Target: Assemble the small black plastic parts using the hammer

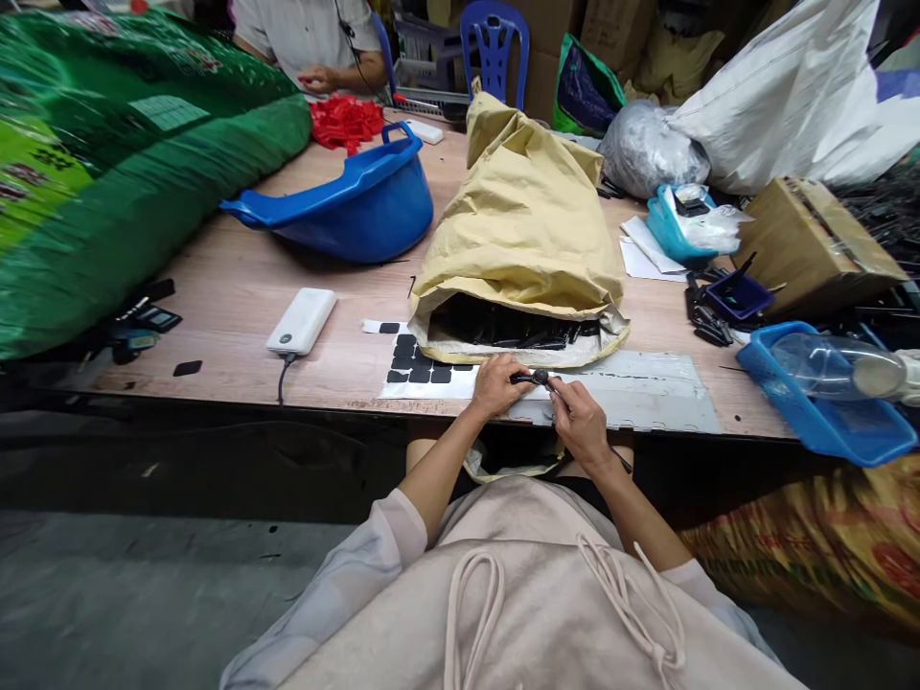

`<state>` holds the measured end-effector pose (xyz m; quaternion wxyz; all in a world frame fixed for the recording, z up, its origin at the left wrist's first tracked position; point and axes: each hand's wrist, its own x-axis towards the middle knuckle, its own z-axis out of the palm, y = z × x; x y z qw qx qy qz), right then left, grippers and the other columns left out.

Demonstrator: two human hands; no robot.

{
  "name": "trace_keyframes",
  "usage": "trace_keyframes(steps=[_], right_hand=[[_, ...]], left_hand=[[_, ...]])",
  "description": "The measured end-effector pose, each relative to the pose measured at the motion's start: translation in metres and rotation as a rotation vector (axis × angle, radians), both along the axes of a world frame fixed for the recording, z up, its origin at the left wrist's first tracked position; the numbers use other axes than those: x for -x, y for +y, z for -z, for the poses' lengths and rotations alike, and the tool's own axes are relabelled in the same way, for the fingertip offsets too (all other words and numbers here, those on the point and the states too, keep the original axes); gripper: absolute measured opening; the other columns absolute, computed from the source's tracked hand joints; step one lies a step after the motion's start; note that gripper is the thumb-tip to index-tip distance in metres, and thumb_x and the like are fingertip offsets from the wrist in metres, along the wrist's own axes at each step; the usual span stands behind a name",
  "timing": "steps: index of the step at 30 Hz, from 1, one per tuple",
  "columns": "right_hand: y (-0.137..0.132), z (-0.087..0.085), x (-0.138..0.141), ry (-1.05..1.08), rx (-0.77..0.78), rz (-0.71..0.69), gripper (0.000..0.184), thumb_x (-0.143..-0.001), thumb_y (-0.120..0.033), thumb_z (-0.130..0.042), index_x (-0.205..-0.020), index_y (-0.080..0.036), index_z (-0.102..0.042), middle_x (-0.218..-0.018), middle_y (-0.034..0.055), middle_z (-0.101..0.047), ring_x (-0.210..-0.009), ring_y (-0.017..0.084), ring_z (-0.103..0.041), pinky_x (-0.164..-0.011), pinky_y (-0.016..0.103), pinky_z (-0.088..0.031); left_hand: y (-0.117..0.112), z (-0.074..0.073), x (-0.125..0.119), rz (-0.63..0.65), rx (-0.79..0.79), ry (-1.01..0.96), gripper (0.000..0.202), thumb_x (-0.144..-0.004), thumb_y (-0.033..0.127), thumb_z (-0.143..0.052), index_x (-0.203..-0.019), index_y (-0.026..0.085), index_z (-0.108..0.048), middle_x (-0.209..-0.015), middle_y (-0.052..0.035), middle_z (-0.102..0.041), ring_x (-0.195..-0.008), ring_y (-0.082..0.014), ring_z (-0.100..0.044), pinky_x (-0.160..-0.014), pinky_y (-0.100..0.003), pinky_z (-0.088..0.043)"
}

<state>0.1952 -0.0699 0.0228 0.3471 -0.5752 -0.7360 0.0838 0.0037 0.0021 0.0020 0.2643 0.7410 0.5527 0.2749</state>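
My left hand [497, 385] and my right hand [579, 420] meet at the near edge of the wooden table [237, 297], both closed on a small black part [536, 378] held between them. Just left of my hands lies a white sheet of black square stickers [421, 369]. Behind my hands a tan paper sack [521, 230] lies open on its side, with black parts [510, 329] showing in its mouth. A grey flat sheet [632, 393] lies under and right of my hands.
A white power bank [302, 321] with a cable, a blue tub [352, 201], a big green sack [107, 153], red parts [346, 121] near another seated person [316, 43]. Right: blue trays [826, 402], a cardboard box [812, 244], plastic bags.
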Motion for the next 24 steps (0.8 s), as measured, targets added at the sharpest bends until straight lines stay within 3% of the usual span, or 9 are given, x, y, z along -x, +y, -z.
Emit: trace_keyframes(steps=[4, 8, 14, 18, 24], right_hand=[[0.004, -0.001, -0.005, 0.017, -0.012, 0.016, 0.035, -0.107, -0.032, -0.048, -0.132, -0.025, -0.072, -0.099, 0.0058, -0.071, -0.091, 0.019, -0.067, -0.083, 0.029, -0.053], [0.023, -0.003, -0.026, -0.073, -0.097, 0.123, 0.034, -0.107, -0.034, -0.049, -0.128, -0.024, -0.074, -0.102, 0.0071, -0.073, -0.095, 0.020, -0.066, -0.087, 0.030, -0.051], [0.049, 0.020, -0.059, -0.276, -0.131, 0.220, 0.030, -0.101, -0.027, -0.052, -0.114, -0.022, -0.079, -0.092, 0.0077, -0.069, -0.086, 0.022, -0.057, -0.083, 0.034, -0.047], [0.048, 0.031, -0.059, -0.311, -0.138, 0.255, 0.030, -0.100, -0.027, -0.051, -0.115, -0.022, -0.077, -0.096, 0.0097, -0.068, -0.087, 0.023, -0.054, -0.081, 0.036, -0.043], [0.044, 0.029, -0.055, -0.354, -0.124, 0.260, 0.030, -0.100, -0.028, -0.052, -0.118, -0.022, -0.075, -0.098, 0.0096, -0.067, -0.088, 0.024, -0.052, -0.080, 0.036, -0.040]], left_hand=[[0.000, 0.000, -0.001, -0.002, 0.002, 0.008, 0.019, -0.081, 0.031, -0.086, -0.098, 0.026, -0.081, -0.098, -0.0030, -0.072, -0.102, -0.0252, -0.062, -0.095, -0.040, -0.047], [0.000, -0.001, -0.002, -0.005, -0.001, 0.019, 0.019, -0.079, 0.030, -0.087, -0.096, 0.026, -0.079, -0.098, -0.0028, -0.071, -0.103, -0.0260, -0.062, -0.096, -0.040, -0.047], [-0.002, -0.004, 0.000, 0.005, -0.006, 0.015, 0.017, -0.079, 0.025, -0.083, -0.092, 0.024, -0.072, -0.099, -0.0020, -0.071, -0.100, -0.0251, -0.061, -0.094, -0.040, -0.047], [-0.003, -0.006, 0.001, 0.005, -0.005, 0.007, 0.019, -0.078, 0.022, -0.081, -0.091, 0.023, -0.068, -0.097, -0.0017, -0.071, -0.098, -0.0249, -0.061, -0.093, -0.039, -0.047], [-0.004, -0.008, 0.002, 0.001, 0.001, -0.001, 0.019, -0.078, 0.020, -0.079, -0.090, 0.023, -0.064, -0.097, -0.0010, -0.071, -0.097, -0.0240, -0.061, -0.092, -0.038, -0.045]])
